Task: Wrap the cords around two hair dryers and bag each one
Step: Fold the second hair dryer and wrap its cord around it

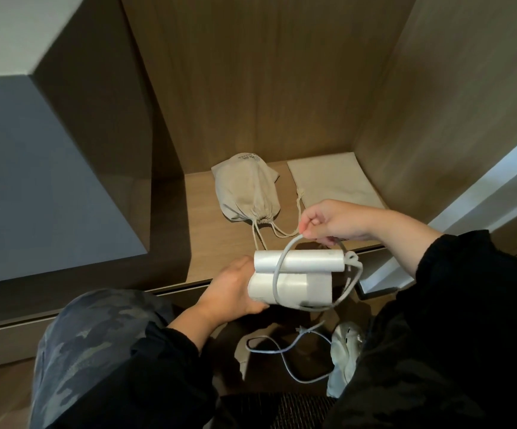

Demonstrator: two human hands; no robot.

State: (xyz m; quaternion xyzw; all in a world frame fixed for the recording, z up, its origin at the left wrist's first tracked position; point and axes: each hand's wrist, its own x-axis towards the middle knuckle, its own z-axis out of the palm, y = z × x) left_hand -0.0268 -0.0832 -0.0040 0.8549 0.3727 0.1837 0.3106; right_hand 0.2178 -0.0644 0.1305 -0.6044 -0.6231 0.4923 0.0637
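Note:
A folded white hair dryer is held in front of the wooden shelf. My left hand grips its left end. Above it, my right hand pinches the white cord, which loops once around the dryer's body. The loose rest of the cord trails down toward the floor. On the shelf lies a full beige drawstring bag, cinched at its mouth with the strings trailing forward. To its right lies a flat, empty beige bag.
The shelf sits in a wooden niche with walls behind and on both sides. A grey cabinet block stands to the left. A white shoe and my camouflage-clad knee are below, near the hanging cord.

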